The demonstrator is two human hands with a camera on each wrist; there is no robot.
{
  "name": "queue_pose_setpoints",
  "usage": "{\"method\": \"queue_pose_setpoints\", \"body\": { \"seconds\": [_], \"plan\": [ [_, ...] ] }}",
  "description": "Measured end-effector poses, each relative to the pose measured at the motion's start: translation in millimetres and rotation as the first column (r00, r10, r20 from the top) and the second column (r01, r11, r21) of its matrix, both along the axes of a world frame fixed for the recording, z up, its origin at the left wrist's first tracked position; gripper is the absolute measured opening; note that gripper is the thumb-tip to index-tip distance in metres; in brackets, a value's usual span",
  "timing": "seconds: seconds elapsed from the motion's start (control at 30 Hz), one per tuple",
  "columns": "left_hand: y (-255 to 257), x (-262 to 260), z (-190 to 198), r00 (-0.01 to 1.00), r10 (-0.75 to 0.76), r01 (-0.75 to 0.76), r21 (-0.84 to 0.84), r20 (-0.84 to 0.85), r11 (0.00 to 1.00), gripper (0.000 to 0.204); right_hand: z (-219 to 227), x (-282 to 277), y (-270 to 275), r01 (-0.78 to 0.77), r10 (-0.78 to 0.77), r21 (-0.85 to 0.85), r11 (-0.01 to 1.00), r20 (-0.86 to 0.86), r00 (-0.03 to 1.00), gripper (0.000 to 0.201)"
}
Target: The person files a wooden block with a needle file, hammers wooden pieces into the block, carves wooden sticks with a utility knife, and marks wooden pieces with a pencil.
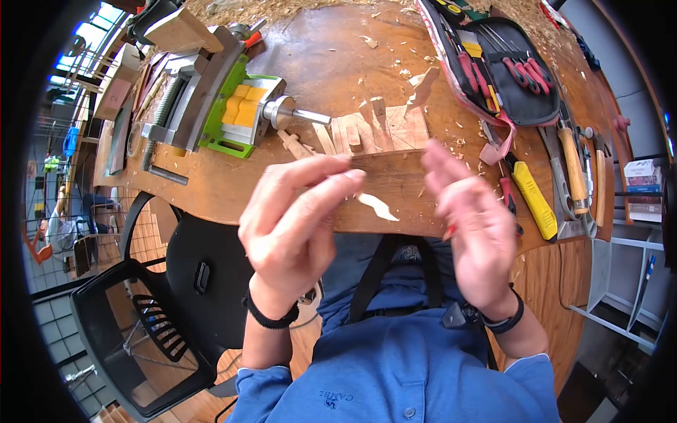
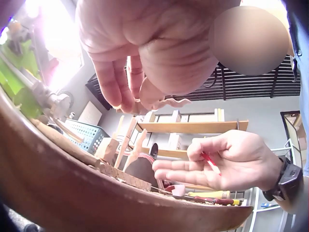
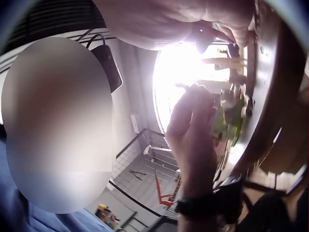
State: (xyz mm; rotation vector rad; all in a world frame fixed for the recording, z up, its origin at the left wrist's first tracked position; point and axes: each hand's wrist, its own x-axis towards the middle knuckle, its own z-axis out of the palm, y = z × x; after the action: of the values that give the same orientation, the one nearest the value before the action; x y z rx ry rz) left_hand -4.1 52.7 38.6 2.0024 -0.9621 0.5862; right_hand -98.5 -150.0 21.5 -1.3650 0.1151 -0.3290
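Note:
Between thumb and fingertips, my left hand (image 1: 293, 211) pinches a small carved piece of pale wood (image 1: 379, 206). Its thin, wavy end sticks out toward the right; the rest is hidden by the fingers. In the left wrist view the wavy wood piece (image 2: 175, 103) hangs below the left fingertips. My right hand (image 1: 474, 222), blurred in the head view, is raised opposite, apart from the wood. A thin red pencil-like stick (image 2: 211, 163) lies across its palm, held under the thumb, while other fingers point straight out. Behind both hands, a wooden board (image 1: 402, 135) bears several carved pieces.
A vise (image 1: 243, 106) with green and yellow parts stands at the left of the table. An open tool case (image 1: 493, 70) lies at the back right. Near the right edge are a yellow utility knife (image 1: 534, 201) and a hammer (image 1: 601, 166). Wood shavings are scattered about.

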Motion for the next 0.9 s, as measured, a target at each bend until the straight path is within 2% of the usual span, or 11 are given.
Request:
{"method": "queue_pose_setpoints", "body": {
  "seconds": [0.03,0.1,0.2,0.3,0.43,0.5,0.57,0.6,0.7,0.73,0.9],
  "plan": [
    [-1.8,-3.1,3.2,0.999,-0.033,0.034,0.034,-0.043,0.999,0.02,1.0,2.6,-4.7,0.078,-0.078,0.0,0.997,0.088,0.993,0.037],
    [-10.9,-4.5,-4.1,0.994,-0.111,0.112,0.055,-0.021,0.992,0.03,7.0,-3.2,-18.0,0.154,-0.147,-0.042,0.987,0.138,0.979,0.039],
    [-31.0,-12.6,-16.2,0.979,-0.2,0.202,0.057,-0.045,0.978,0.034,6.1,-16.2,-25.3,0.202,-0.184,-0.107,0.974,0.158,0.97,0.042],
    [-33.4,-18.2,-26.1,0.953,-0.26,0.286,0.183,-0.154,0.941,0.039,1.6,-24.6,-28.8,0.237,-0.213,-0.215,0.948,0.128,0.969,0.044],
    [-31.6,-16.2,-24.8,0.954,-0.257,0.286,0.206,-0.157,0.936,0.038,3.9,-25.2,-27.2,0.261,-0.224,-0.412,0.873,0.136,0.965,0.05],
    [-30.1,-17.4,-19.4,0.963,-0.215,0.236,0.121,-0.165,0.964,0.036,4.8,-26.7,-26.8,0.228,-0.195,-0.425,0.876,0.122,0.973,0.051],
    [-26.9,-18.1,-18.2,0.964,-0.183,0.209,0.121,-0.195,0.971,0.033,5.3,-27.1,-26.6,0.165,-0.133,-0.448,0.879,0.103,0.986,0.055],
    [-26.9,-16.4,-19.2,0.97,-0.161,0.185,0.123,-0.184,0.975,0.031,-4.1,-25.2,-28.4,0.164,-0.105,-0.455,0.875,0.152,0.983,0.051],
    [-27.5,-16.6,-20.2,0.976,-0.127,0.153,0.142,-0.177,0.978,0.03,-4.7,-29.0,-19.9,0.118,-0.081,-0.412,0.904,0.107,0.991,0.047],
    [-27.9,-17.0,-20.7,0.97,-0.145,0.178,0.161,-0.196,0.971,0.032,-8.9,-27.3,-20.2,0.11,-0.062,-0.377,0.92,0.137,0.989,0.035],
    [-26.1,-16.8,-28.9,0.952,-0.177,0.222,0.166,-0.249,0.961,0.04,-14.5,-25.0,-10.8,0.117,-0.11,-0.351,0.929,0.041,0.993,0.014]
  ]
}}
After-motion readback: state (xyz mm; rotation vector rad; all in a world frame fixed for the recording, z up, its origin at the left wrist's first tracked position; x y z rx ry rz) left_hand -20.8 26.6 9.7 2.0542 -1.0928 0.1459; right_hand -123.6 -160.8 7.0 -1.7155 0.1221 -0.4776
